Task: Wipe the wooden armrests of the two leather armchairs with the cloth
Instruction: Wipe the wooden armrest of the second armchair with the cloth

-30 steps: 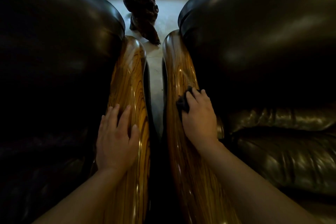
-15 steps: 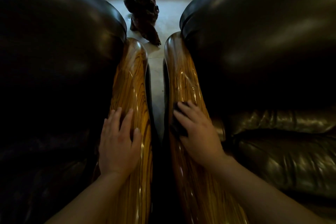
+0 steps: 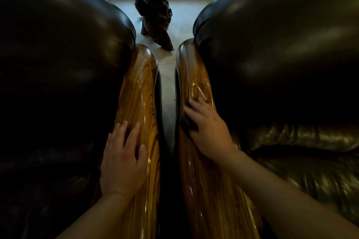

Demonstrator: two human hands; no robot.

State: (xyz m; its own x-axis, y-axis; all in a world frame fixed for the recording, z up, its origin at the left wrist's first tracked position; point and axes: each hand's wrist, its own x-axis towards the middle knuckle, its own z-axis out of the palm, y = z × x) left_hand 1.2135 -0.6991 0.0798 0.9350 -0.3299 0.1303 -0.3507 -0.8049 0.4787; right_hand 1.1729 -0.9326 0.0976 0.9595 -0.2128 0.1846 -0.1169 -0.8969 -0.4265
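Two dark leather armchairs stand side by side, the left armchair and the right armchair. Their glossy striped wooden armrests run parallel down the middle. My left hand lies flat, fingers apart, on the left armrest and holds nothing. My right hand presses a dark cloth against the right armrest. Only a small dark edge of the cloth shows beside my fingers; the rest is hidden under my palm.
A narrow gap of pale floor separates the two armrests. A dark gnarled wooden sculpture stands on the floor beyond the chairs. The right chair's seat cushion lies at the lower right.
My right hand slid the cloth back along the right armrest toward me and then forward a little. My left hand stayed resting on the left armrest.
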